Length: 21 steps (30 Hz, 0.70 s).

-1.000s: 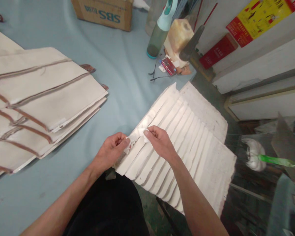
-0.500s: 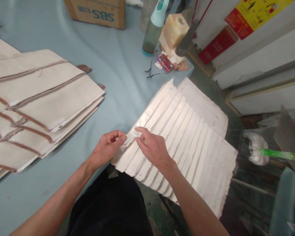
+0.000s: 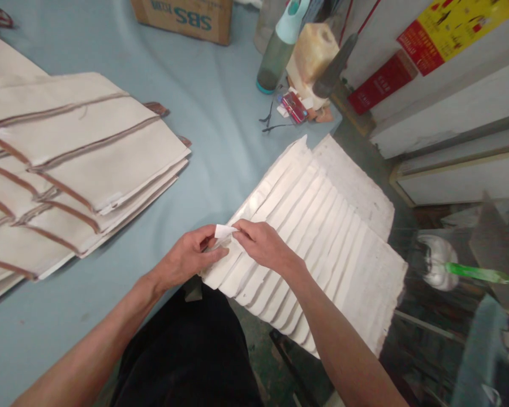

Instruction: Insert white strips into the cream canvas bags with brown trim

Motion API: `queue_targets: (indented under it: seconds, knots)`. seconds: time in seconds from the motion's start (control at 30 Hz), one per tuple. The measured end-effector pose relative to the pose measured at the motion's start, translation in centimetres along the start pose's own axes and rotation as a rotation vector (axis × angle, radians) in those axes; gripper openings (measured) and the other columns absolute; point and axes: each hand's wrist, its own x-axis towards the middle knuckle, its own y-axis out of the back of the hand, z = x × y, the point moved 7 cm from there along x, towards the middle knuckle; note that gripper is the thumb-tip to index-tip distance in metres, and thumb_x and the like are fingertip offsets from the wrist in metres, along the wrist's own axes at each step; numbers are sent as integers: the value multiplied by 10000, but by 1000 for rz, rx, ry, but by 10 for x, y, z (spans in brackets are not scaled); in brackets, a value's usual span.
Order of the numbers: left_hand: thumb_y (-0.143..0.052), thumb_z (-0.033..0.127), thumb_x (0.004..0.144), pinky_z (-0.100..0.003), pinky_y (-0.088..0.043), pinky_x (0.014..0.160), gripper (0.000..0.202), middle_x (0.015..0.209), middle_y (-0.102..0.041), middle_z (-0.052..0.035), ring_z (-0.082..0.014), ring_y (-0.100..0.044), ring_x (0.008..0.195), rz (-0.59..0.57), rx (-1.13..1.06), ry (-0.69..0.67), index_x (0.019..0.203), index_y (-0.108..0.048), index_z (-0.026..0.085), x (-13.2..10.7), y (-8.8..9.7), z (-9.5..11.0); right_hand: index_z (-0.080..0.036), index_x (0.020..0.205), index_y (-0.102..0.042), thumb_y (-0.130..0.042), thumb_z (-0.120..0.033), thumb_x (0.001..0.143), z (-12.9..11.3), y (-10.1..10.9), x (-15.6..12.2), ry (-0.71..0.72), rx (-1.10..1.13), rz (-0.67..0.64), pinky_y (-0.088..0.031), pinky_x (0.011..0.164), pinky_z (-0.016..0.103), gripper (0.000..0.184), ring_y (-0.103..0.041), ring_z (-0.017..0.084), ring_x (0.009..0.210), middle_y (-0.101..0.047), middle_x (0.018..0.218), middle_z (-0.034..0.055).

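Observation:
A fanned stack of white paper sheets [image 3: 322, 226] lies at the table's right edge, overlapping like steps. My left hand [image 3: 193, 257] and my right hand [image 3: 258, 244] meet at the stack's near left corner. Both pinch a small white paper corner [image 3: 224, 230] that stands lifted off the topmost sheet. The fingers of each hand are closed on that corner.
A pile of cream bags with brown handles [image 3: 68, 169] covers the left of the light blue table [image 3: 212, 113]. At the back stand a cardboard box [image 3: 186, 17], a bottle with a teal cap [image 3: 280, 51], a pale block [image 3: 314, 56] and small red items [image 3: 294, 107].
The paper corner has been peeled up from the stack and now sits raised between both hands. The hands have drawn closer together.

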Motion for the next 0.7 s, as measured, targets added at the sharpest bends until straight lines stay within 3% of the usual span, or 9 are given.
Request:
queue_targets:
  seconds: [0.2, 0.4, 0.6, 0.7]
  knots:
    - [-781, 517, 922, -235, -431, 563, 358, 714, -571, 45, -142, -496, 630, -2, 27, -39, 1048, -750, 183, -3, 0, -4, -240, 949, -720, -581, -272, 1070, 6, -2, -2, -36, 167, 31, -353, 689, 277, 187, -569, 174, 679, -587, 705, -49]
    - [-664, 483, 962, -249, -437, 614, 308, 705, -588, 35, -146, -514, 655, 91, 88, -83, 870, -693, 190, 0, -1, 2, -231, 992, -730, -580, -340, 1031, 11, -5, -2, -53, 331, 40, -364, 645, 268, 189, -540, 159, 641, -608, 703, -60]
    - [-675, 452, 977, -264, -471, 627, 271, 735, -657, 28, -143, -567, 653, 149, 187, -107, 921, -720, 191, -4, -4, 3, -222, 976, -721, -618, -423, 973, 11, -9, -2, -86, 515, 52, -389, 626, 264, 225, -560, 156, 650, -646, 715, -47]
    - [-724, 473, 1016, -276, -467, 612, 326, 700, -601, 51, -139, -549, 612, 179, 266, -123, 857, -679, 191, -5, -3, 3, -220, 932, -707, -640, -492, 937, 11, -11, -1, -119, 613, 58, -427, 639, 265, 280, -592, 160, 677, -684, 752, -23]
